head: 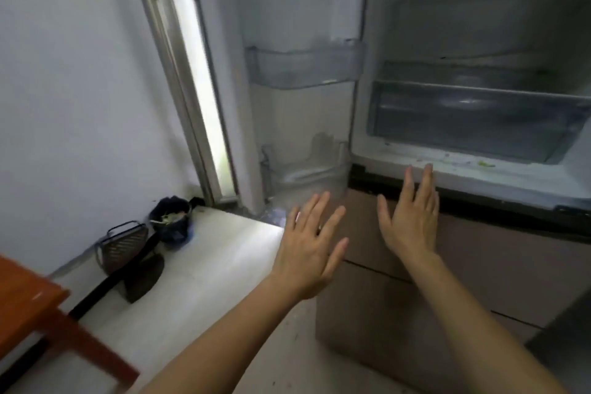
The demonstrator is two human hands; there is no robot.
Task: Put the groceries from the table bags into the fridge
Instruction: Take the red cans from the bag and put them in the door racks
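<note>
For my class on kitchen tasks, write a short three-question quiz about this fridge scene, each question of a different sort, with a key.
1. True or false: the left hand grips a grocery item.
2. The door of the fridge is: A open, B shut, C taken off.
3. Fill in: the dark bin stands on the ____.

Key
1. False: it is open and holds nothing, like the right hand.
2. A.
3. floor.

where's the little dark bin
Head view, left side: the small dark bin sits on the floor by the white wall, between the dark slatted dustpan and the open fridge door.
</note>
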